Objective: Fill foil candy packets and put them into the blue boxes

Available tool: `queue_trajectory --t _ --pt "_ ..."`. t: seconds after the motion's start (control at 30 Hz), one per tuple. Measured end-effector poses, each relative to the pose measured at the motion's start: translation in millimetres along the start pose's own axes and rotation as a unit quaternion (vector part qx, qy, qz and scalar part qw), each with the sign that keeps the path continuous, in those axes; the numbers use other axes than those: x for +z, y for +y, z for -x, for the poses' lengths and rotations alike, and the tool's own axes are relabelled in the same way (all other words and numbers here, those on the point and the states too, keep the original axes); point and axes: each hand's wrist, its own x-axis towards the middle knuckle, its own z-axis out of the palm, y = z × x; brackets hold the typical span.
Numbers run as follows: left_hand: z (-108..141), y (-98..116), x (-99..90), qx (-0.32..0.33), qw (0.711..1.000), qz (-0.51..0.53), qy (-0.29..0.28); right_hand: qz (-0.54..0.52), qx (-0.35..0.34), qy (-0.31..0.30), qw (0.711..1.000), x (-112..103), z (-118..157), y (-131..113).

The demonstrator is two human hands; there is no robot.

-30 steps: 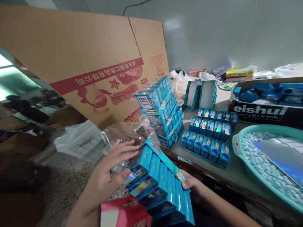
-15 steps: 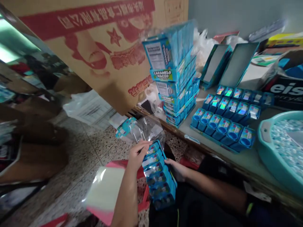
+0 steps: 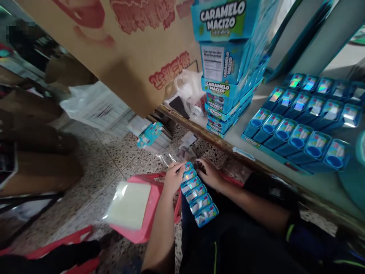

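Note:
A display box of blue candy packs (image 3: 196, 195), several in one row with shiny printed tops, lies over my lap. My left hand (image 3: 174, 178) is closed at the far left end of this row, thumb over the edge. A clear plastic bag (image 3: 182, 153) spreads out just beyond both hands. On the other side, my right hand (image 3: 211, 176) has its fingers curled at the bag's edge beside the far end of the row; the fingertips are partly hidden by glare and blur.
Stacked blue candy boxes (image 3: 218, 91) stand at the table's left end, beside a large carton (image 3: 125, 72). More candy packs (image 3: 296, 139) fill the tabletop rightwards. At left, a pink stool (image 3: 152, 207) carries clear plastic sheets (image 3: 129, 205). Printed blue card pieces (image 3: 152, 135) sit lower down.
My right hand has moved from the row's right side up to its far end. The row has turned its tops more toward me. The view has shifted closer to the stack.

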Motion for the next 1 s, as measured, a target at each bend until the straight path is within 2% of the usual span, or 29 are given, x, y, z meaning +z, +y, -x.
queue_trajectory --t 0.1,0.23,0.37,0.5,0.63,0.77,0.9,1.0 --pt "-10.3 -8.8 0.6 -0.021 0.999 -0.025 0.013 0.017 -0.024 -0.008 1.000 1.4 -25.6 4.4" --pt "-21.4 -19.3 -0.3 -0.043 0.999 -0.028 0.015 0.024 -0.016 -0.016 0.999 8.3 -47.5 19.3" --pt "-25.8 -21.1 -11.6 -0.024 0.996 -0.089 -0.014 0.038 -0.024 -0.020 0.999 19.8 -52.8 27.2" --pt "-24.7 -20.0 -25.2 -0.039 0.985 -0.161 -0.044 0.090 -0.084 -0.008 0.992 30.9 -55.8 25.6" --pt "-19.7 -25.0 -26.3 -0.018 0.988 -0.148 -0.041 0.143 -0.109 -0.007 0.984 32.2 -63.0 21.8" --pt "-16.7 -29.6 -23.4 -0.016 0.990 -0.139 -0.031 0.151 -0.101 0.006 0.983 31.4 -69.2 20.7" --pt "-21.7 -23.5 -27.8 -0.018 0.989 -0.127 -0.073 0.144 -0.083 0.051 0.985 34.6 -74.1 20.5" --pt "-26.7 -16.5 -29.5 -0.019 0.987 -0.131 -0.091 0.137 -0.095 0.069 0.984 34.9 -77.8 17.4"
